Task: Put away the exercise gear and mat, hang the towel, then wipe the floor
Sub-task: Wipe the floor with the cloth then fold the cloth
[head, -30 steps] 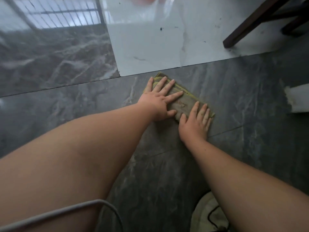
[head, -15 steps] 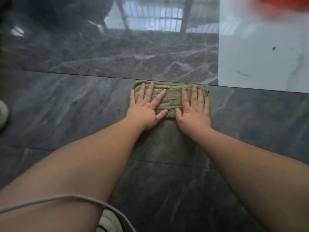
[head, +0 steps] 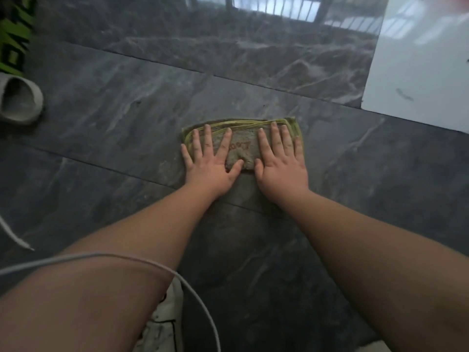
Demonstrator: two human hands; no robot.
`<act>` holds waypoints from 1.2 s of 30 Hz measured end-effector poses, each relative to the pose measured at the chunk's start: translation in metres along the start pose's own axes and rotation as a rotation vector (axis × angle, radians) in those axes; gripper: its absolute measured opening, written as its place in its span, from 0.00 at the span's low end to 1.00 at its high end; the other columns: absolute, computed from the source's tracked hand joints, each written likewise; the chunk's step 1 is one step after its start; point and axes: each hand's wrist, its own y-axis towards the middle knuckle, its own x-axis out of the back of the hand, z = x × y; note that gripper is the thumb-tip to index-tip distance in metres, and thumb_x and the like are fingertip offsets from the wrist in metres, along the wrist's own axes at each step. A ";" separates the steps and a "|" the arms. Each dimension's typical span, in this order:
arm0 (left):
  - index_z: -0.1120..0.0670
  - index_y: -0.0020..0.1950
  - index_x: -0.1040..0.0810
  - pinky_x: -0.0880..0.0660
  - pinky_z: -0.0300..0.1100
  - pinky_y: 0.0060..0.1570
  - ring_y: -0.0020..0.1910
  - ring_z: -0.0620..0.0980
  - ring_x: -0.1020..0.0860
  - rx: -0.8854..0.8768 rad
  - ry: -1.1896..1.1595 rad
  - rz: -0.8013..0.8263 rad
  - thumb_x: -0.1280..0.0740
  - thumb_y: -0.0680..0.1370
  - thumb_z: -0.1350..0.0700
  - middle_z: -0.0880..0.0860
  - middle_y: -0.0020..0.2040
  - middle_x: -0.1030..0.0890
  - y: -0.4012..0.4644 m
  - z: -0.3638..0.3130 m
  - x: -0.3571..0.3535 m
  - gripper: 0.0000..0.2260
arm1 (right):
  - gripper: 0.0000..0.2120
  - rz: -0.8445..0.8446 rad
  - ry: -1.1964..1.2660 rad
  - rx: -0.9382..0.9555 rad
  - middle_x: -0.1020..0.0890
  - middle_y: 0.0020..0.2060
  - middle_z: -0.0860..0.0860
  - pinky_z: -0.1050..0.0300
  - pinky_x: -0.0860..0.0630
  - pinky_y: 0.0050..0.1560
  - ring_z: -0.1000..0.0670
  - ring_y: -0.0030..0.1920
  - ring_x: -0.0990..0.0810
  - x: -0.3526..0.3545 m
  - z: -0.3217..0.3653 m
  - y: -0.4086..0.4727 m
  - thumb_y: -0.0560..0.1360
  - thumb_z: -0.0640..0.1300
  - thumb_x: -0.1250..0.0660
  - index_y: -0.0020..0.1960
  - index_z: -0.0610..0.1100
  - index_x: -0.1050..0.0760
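A folded grey-green cloth [head: 241,148] with yellow edging and red stitched letters lies flat on the dark marble floor [head: 114,123]. My left hand [head: 212,161] presses on its left half, palm down and fingers spread. On the right half lies my right hand [head: 280,161], also flat, with fingers extended to the cloth's far edge. Neither hand curls around the cloth. Both forearms reach forward from the bottom of the view.
A grey slipper [head: 20,102] sits at the left edge, below a dark thing with green lettering [head: 15,39]. A white cable [head: 127,257] loops over my left forearm. A white shoe [head: 165,326] shows at the bottom. White tile [head: 418,72] begins at the right.
Both hands have slid the cloth leftwards over the dark tiles, away from the white tile. The cloth has turned square to me. The chair leg left the view and the slipper came in.
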 end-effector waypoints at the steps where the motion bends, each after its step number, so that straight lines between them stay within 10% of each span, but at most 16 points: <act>1: 0.38 0.78 0.66 0.65 0.67 0.72 0.77 0.60 0.69 -0.018 0.001 0.008 0.52 0.77 0.30 0.55 0.79 0.69 -0.005 -0.002 -0.002 0.35 | 0.33 0.001 0.006 -0.018 0.56 0.81 0.48 0.42 0.60 0.78 0.46 0.80 0.60 -0.002 -0.003 -0.009 0.80 0.57 0.51 0.81 0.51 0.57; 26: 0.34 0.78 0.62 0.67 0.62 0.73 0.78 0.53 0.67 -0.398 0.059 -0.007 0.57 0.82 0.38 0.48 0.81 0.63 -0.045 -0.042 -0.031 0.26 | 0.34 0.038 0.039 -0.252 0.54 0.81 0.46 0.43 0.59 0.78 0.47 0.80 0.58 -0.010 -0.062 -0.117 0.79 0.58 0.53 0.81 0.46 0.54; 30: 0.41 0.80 0.50 0.56 0.54 0.76 0.80 0.51 0.55 -0.448 -0.025 -0.069 0.48 0.83 0.46 0.47 0.82 0.49 -0.039 -0.025 -0.015 0.26 | 0.21 -0.190 0.198 -0.253 0.29 0.71 0.47 0.42 0.41 0.71 0.44 0.73 0.35 0.013 -0.072 -0.105 0.76 0.50 0.42 0.67 0.46 0.27; 36: 0.52 0.63 0.21 0.33 0.51 0.66 0.63 0.56 0.30 -0.387 -0.253 -0.169 0.31 0.76 0.58 0.53 0.61 0.23 -0.013 0.000 0.011 0.15 | 0.16 -0.230 0.260 -0.186 0.22 0.62 0.48 0.44 0.34 0.64 0.42 0.64 0.28 0.035 -0.085 -0.073 0.76 0.41 0.35 0.63 0.48 0.23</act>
